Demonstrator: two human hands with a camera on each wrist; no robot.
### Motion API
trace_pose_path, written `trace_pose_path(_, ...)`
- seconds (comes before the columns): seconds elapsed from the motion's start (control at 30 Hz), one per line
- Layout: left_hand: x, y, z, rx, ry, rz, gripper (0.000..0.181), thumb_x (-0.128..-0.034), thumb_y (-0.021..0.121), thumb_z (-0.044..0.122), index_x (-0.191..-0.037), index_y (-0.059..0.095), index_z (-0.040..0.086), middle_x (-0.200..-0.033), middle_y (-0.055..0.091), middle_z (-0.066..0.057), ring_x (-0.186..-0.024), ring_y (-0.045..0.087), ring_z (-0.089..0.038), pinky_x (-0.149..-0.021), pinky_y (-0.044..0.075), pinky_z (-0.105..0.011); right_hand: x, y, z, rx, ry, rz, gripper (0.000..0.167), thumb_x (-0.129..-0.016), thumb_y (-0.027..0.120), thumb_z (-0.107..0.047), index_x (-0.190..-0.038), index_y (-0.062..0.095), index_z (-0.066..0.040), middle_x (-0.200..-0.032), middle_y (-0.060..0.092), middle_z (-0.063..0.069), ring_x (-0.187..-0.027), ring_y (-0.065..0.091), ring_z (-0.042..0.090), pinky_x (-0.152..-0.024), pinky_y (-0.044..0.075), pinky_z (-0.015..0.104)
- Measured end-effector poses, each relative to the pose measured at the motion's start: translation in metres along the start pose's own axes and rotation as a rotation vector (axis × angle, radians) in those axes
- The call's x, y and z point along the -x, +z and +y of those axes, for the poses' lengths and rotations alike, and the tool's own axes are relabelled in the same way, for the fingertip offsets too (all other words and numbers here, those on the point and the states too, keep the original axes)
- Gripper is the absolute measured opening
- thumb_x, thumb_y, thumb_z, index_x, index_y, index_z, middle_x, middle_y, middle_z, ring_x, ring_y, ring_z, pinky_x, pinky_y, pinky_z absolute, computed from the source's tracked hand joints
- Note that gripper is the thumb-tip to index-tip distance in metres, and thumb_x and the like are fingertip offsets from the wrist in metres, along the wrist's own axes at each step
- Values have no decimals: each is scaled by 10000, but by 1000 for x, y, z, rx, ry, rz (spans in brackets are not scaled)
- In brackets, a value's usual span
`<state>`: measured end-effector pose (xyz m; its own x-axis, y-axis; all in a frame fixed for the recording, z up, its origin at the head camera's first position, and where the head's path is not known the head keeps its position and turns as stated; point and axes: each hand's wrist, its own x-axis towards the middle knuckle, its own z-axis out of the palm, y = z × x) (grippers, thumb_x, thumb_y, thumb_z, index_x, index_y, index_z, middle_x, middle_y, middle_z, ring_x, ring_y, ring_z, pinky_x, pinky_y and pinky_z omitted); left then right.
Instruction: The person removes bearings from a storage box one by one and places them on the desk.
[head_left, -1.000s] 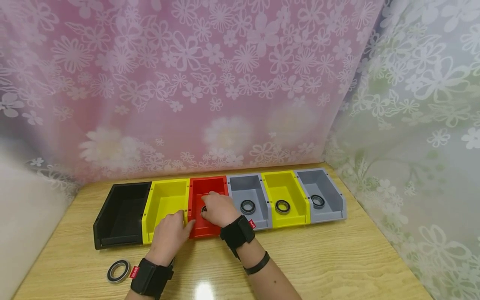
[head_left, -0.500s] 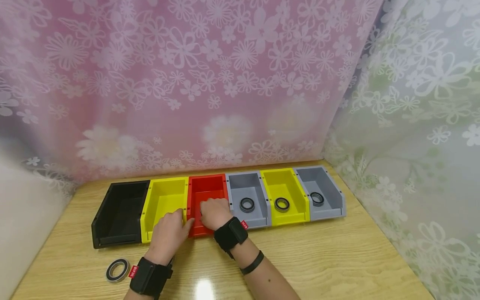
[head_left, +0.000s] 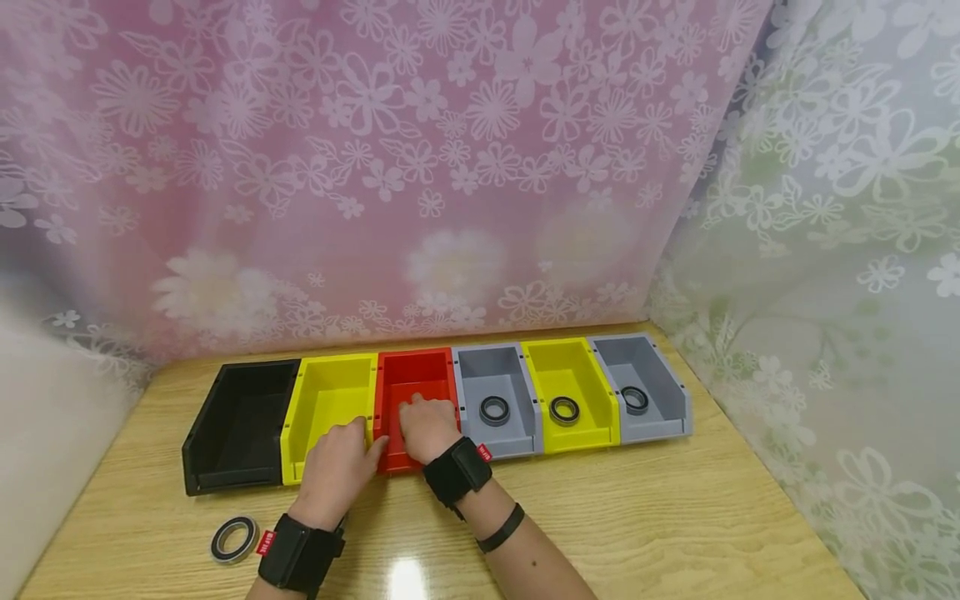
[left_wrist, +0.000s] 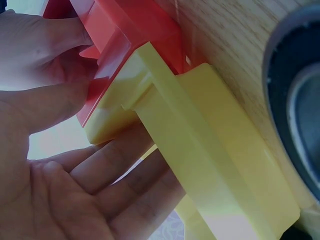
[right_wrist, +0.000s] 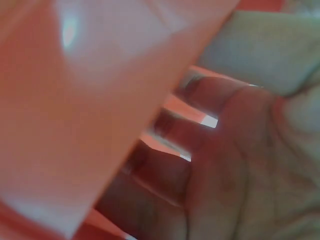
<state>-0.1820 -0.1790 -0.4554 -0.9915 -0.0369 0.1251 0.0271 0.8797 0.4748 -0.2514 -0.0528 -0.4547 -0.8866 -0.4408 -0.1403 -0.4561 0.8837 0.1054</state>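
My left hand (head_left: 337, 468) grips the adjoining side walls of the left yellow bin (head_left: 335, 379) and the red bin (head_left: 416, 367). In the left wrist view, its thumb lies against the red bin and its other fingers reach behind the yellow wall. My right hand (head_left: 429, 429) is inside the red bin, with its fingers bent. In the right wrist view, the bin's red wall (right_wrist: 90, 110) hides the fingertips, so whether they hold anything cannot be seen. A ball bearing (head_left: 218, 543) lies on the table left of my left wrist; one bearing (left_wrist: 278, 95) looms close in the left wrist view.
A black bin (head_left: 243, 425) ends the row at left. To the right stand a grey bin (head_left: 491, 367), a yellow bin (head_left: 558, 362) and another grey bin (head_left: 626, 358), holding one bearing (head_left: 484, 410) each. The wooden table (head_left: 675, 517) extends in front; curtains hang behind and at right.
My right hand has drawn slightly towards me and left within the red bin. The bearing that showed by its fingers a second ago is now hidden. My left hand keeps its grip.
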Motion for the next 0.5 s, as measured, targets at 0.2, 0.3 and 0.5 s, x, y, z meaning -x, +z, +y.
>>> trace_pose_path(0.2, 0, 1, 0, 2, 10, -4, 304, -917, 792, 180, -952, 629, -74, -588, 417, -42, -476, 440, -185, -473, 327, -294, 2, 1, 0, -5, -6, 21, 397, -913, 774, -301, -1301, 700, -270, -1074, 667, 52, -739, 629, 212, -633, 539, 359)
trace_pose_path(0.3, 0, 1, 1, 3, 13, 0, 309, -915, 794, 177, -957, 630, -81, -583, 413, -42, -470, 434, -184, -470, 320, -292, 2, 2, 0, 1, -11, 24, 419, -894, 791, -305, -1304, 701, -314, -1088, 679, 56, -762, 619, 209, -629, 541, 360)
trace_pose_path(0.5, 0, 1, 0, -3, 19, 11, 303, -914, 794, 172, -955, 634, -83, -575, 400, -33, -458, 424, -178, -464, 307, -288, 0, 3, 1, -22, -22, 42, 395, -883, 801, -297, -1269, 719, -319, -1050, 678, 47, -772, 611, 199, -629, 531, 352)
